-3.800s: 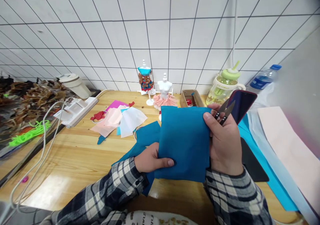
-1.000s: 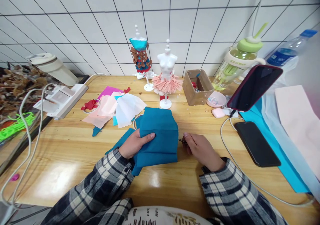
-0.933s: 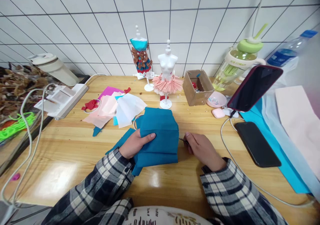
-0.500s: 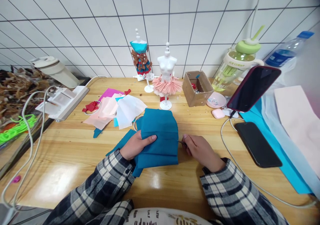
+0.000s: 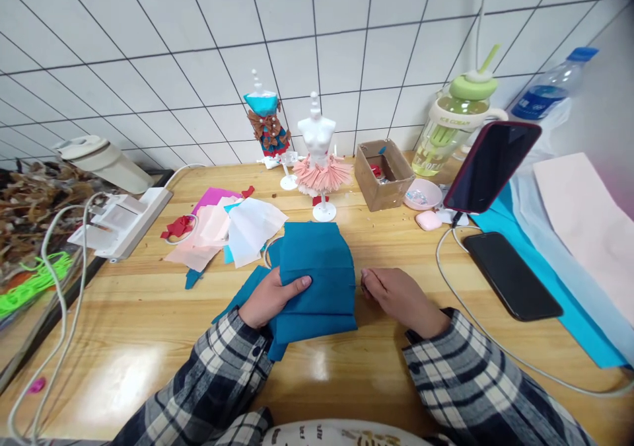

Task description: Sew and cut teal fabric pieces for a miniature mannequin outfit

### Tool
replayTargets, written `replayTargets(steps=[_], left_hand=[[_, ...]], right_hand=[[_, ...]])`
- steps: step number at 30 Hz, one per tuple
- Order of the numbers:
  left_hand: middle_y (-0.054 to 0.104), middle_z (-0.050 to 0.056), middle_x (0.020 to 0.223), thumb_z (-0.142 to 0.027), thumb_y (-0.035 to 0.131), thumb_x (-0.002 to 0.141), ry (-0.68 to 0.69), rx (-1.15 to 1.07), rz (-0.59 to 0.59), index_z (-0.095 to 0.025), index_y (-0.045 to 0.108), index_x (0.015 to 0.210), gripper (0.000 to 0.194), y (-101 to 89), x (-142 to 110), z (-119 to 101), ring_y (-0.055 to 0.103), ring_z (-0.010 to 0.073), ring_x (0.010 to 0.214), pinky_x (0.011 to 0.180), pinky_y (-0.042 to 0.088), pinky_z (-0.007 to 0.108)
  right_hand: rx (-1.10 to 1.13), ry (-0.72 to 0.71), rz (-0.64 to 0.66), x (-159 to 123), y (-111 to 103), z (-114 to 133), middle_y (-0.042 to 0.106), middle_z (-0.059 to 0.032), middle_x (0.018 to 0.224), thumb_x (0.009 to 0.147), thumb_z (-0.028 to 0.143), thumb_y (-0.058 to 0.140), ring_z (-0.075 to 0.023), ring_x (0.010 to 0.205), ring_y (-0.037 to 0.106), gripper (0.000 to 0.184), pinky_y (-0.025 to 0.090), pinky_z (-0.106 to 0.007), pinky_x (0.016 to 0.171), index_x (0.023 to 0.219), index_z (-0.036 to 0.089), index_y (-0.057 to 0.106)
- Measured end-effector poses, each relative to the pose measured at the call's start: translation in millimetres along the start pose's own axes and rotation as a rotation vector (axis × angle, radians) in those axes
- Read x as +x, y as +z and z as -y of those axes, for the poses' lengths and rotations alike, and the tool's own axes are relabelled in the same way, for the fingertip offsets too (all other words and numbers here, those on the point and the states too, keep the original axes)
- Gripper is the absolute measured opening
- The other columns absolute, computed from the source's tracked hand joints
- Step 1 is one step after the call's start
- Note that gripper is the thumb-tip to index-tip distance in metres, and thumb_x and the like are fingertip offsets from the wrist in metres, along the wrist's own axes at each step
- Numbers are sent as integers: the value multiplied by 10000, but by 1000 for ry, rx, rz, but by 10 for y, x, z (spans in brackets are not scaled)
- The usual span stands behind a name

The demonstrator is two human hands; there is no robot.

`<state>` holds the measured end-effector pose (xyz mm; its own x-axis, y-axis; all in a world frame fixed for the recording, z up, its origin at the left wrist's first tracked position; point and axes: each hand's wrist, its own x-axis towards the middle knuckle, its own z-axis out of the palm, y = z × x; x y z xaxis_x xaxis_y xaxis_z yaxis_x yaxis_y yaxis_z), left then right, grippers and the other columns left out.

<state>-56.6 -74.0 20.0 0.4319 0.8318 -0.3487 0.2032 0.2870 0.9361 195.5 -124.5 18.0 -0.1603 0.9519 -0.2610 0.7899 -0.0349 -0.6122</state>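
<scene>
My left hand (image 5: 271, 295) grips a folded teal sheet (image 5: 321, 281), crepe paper or thin cloth, with the thumb on top and the fingers hidden underneath. A small slit shows in the sheet's right edge. Just off that edge is my right hand (image 5: 391, 293), curled closed above the table; the small scissors seen in it in earlier frames are almost wholly hidden by its fingers. More teal material (image 5: 242, 294) lies under and left of my left hand. Behind the sheet stands a white mini dress form (image 5: 317, 132) with a pink pleated skirt (image 5: 323, 174).
A second dress form (image 5: 267, 125) wears a blue and brown outfit. Left are paper scraps (image 5: 255, 231), a power strip (image 5: 131, 224) and a tumbler (image 5: 109, 162). Right are a cardboard box (image 5: 384, 182), a pink dish (image 5: 422, 196), phones (image 5: 512, 275), a cable and bottles.
The sheet, held up flat at first, is now folded and lower. The scissors blades, pointing at its right edge half a second ago, no longer show; a slit is there. The view has shifted slightly.
</scene>
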Motion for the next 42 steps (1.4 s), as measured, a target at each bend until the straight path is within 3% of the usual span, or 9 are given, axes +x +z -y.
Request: replayTargets(steps=[10,15,25,29,42], left_hand=[[619,112,1272,-432,702,752,52,64,24,-149,573,1204,549,-22,4,15,567,329,1173,1009,452,454],[621,90,1275,-353,773,685,124,152,101,-176,566,1229,609,-14,21,9,563,318,1182,1030,437,437],[642,81,1246,-396,759,687,122,246,78,-178,599,1187,568,-14,21,4,584,313,1151,1035,428,438],[635,90,1255,-390,758,692,125,248,85,-169,589,1195,574,-15,19,16,581,311,1155,1037,425,433],[598,97,1302,-329,721,747,140,197,190,-163,577,1236,536,16,18,-13,555,288,1198,1064,402,424]], right_hand=[[-99,-10,-32,-5,-15,23,548,-4,612,972,397,235,-122,569,436,457,204,-275,553,637,197,473],[-42,-23,-20,-10,-33,31,607,-14,663,983,375,219,-122,609,508,473,244,-270,570,662,194,516],[-16,15,5,-20,-132,-38,626,-30,661,978,367,235,-136,637,553,493,315,-260,606,648,189,556],[-46,-21,31,-16,-104,-27,620,-18,660,981,374,228,-132,638,544,499,296,-261,605,645,193,549],[-284,-32,-50,-48,-40,51,650,-28,694,986,424,210,-148,631,550,498,207,-294,560,718,206,569]])
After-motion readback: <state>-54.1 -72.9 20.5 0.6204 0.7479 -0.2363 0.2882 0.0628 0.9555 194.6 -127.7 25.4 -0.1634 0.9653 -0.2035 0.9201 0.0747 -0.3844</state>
